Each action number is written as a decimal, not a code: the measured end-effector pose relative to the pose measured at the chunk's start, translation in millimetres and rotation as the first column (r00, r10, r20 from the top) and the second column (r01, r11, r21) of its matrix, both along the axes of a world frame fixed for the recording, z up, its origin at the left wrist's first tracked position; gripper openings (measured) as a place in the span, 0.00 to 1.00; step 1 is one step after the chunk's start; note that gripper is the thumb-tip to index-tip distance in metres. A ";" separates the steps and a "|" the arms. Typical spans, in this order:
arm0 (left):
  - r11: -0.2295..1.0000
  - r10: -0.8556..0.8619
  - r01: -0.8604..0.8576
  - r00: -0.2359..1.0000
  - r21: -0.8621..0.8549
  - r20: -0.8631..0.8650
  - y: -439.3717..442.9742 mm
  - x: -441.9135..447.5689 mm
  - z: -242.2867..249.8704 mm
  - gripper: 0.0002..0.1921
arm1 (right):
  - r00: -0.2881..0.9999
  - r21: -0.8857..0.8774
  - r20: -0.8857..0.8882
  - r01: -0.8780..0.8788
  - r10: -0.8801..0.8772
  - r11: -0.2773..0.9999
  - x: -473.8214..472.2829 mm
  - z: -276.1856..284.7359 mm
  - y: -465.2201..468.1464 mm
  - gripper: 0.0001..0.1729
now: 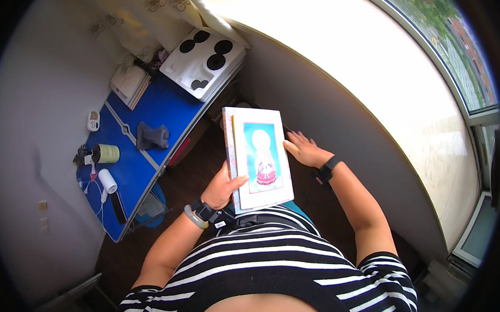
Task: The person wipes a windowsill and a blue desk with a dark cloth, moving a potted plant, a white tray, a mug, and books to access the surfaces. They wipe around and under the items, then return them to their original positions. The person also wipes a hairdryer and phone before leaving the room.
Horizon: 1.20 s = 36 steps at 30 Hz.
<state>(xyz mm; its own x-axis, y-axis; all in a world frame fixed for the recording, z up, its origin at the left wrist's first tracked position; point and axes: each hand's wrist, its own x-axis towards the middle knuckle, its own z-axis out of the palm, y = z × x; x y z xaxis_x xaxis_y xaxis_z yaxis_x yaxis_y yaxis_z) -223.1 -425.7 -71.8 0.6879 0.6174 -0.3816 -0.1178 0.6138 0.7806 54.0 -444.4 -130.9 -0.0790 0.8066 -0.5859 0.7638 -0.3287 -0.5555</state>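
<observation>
My left hand [222, 187] grips a small stack of books by its lower left edge, thumb on the front. The top one is a thin white-bordered booklet [245, 202] with a picture of a robed figure on blue. Under it lies a thicker book [227, 130] with a patterned spine; its cover is mostly hidden. At the stack's right edge is my right hand [305, 150], fingers stretched out and thumb beside the edge. Whether that thumb touches the books, I cannot tell. Both wrists wear black straps, and a pale bangle circles the left one.
On the left stands a blue folding table [126, 171] with a white foam tray [201, 66], several books [129, 86], a grey cloth item [151, 136], a green-labelled container [106, 153], a white cylinder [108, 181] and a phone [118, 207]. A wide pale sill [362, 77] curves along the right.
</observation>
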 end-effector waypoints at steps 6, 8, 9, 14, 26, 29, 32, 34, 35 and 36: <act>0.994 0.102 -0.104 0.993 0.034 0.050 2.0 -10.0 0.9 0.38 | 0.777 0.158 -0.393 0.584 -0.492 0.796 13.7 15.7 -9.0 0.23; 0.987 0.154 -0.157 0.983 0.022 0.101 2.8 -14.8 -0.7 0.38 | 0.881 0.261 -0.186 0.471 -0.434 0.843 10.1 13.6 -6.9 0.24; 0.983 0.181 -0.182 0.981 0.017 0.071 2.8 -18.1 -1.8 0.38 | 0.923 0.336 -0.098 0.382 -0.371 0.861 8.8 10.2 -4.2 0.25; 0.943 0.328 -0.331 0.943 0.037 0.063 -0.9 -46.9 -5.7 0.35 | 0.920 0.268 -0.325 0.311 -0.218 0.912 -15.0 -18.1 14.4 0.24; 0.813 0.581 -0.581 0.814 0.020 0.027 -5.5 -136.9 -25.6 0.32 | 0.815 0.776 0.003 -0.367 0.579 0.513 -219.9 30.8 40.4 0.46; 0.818 0.573 -0.573 0.819 0.045 0.023 -1.8 -159.9 -22.0 0.32 | 0.760 0.770 0.051 -0.443 0.648 0.459 -257.1 19.8 52.1 0.47; 0.863 0.503 -0.503 0.864 0.055 0.008 0.6 -185.5 -9.5 0.33 | 0.877 0.601 -0.055 -0.353 0.478 0.717 -259.9 -18.2 86.9 0.44; 0.881 0.470 -0.470 0.882 0.045 0.005 0.4 -194.6 -1.5 0.34 | 0.857 0.402 -0.292 -0.292 0.424 0.868 -251.1 -45.2 110.0 0.41; 0.888 0.454 -0.456 0.890 0.061 0.036 1.8 -197.2 1.7 0.34 | 0.836 0.247 -0.431 -0.252 0.339 0.936 -242.3 -53.7 111.9 0.41; 0.891 0.447 -0.449 0.893 0.066 0.053 2.8 -197.9 4.5 0.36 | 0.866 0.127 -0.415 -0.248 0.278 0.960 -233.8 -59.1 113.6 0.40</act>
<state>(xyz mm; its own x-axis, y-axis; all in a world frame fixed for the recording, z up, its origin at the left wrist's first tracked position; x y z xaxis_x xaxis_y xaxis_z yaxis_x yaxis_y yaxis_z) -421.0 -422.8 -67.2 0.3438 0.8890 -0.3024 -0.3951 0.4291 0.8123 -179.7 -330.8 -190.1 -0.5224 0.7569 -0.3927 0.5024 -0.0989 -0.8589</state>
